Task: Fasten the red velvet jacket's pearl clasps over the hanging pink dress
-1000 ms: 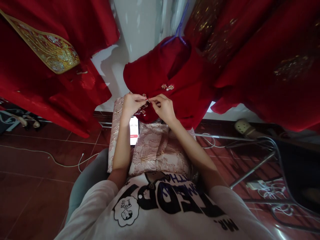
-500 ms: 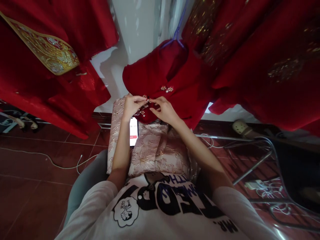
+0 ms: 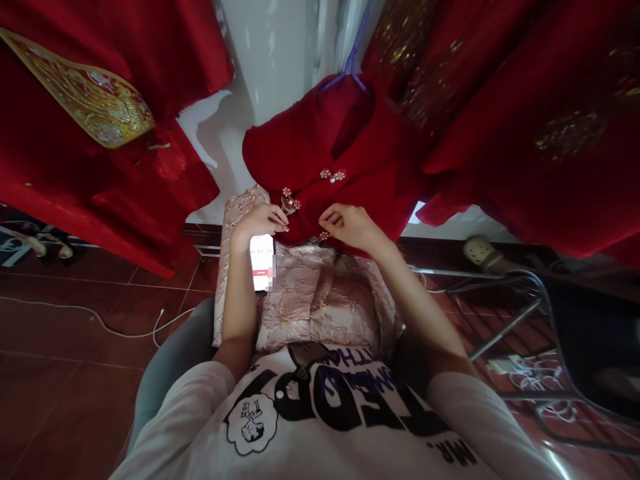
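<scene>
By the near edge of the red garment (image 3: 285, 150), our left hand (image 3: 261, 221) and right hand (image 3: 354, 227) are half curled; whether they pinch something, we cannot tell.

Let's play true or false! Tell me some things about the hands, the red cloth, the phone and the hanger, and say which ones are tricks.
1. Sparkly beads sit on the red cloth. True.

2. The left hand is touching the right hand. False: the two hands are apart.

3. The phone has its screen lit up. True.

4. The hanger is yellow. False: it is bluish purple.

5. The white shirt has writing on it. True.
</scene>
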`<state>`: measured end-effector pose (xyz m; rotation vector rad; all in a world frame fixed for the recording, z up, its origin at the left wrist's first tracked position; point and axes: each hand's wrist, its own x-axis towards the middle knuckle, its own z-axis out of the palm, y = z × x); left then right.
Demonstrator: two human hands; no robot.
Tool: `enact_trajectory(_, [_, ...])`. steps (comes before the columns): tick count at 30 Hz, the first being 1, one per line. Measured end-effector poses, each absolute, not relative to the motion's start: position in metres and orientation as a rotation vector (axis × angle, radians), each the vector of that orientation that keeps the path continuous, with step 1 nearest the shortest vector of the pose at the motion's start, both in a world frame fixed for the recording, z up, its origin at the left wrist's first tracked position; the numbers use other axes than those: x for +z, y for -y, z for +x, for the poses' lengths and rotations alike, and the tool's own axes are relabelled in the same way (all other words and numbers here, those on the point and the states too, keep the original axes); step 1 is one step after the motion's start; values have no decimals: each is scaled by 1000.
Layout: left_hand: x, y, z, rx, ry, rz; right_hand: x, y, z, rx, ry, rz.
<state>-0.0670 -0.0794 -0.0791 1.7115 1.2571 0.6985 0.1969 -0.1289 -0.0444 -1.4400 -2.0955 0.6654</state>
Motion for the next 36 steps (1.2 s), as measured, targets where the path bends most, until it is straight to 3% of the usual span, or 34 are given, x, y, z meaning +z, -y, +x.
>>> enact_trajectory(7, [-73,84,-58,553,-1350,1724,-53,135,183,304,2226,-1927])
enact_trajectory(13, [-58,96,-42,303,-1471,1696,-56,136,172,280,2322,-1995])
enact_trajectory(19, [-66,89,-42,307,-1473,1813,-52,128,188,485,2289,-1764])
enact_trajectory(26, [-68,85,-44,326,-1446,1950,-49,116,212,1316,2182,-1117])
enact_trajectory(36, [-57,92,-52,499,-1453,1858,-86,108,190,1147,2201,-859])
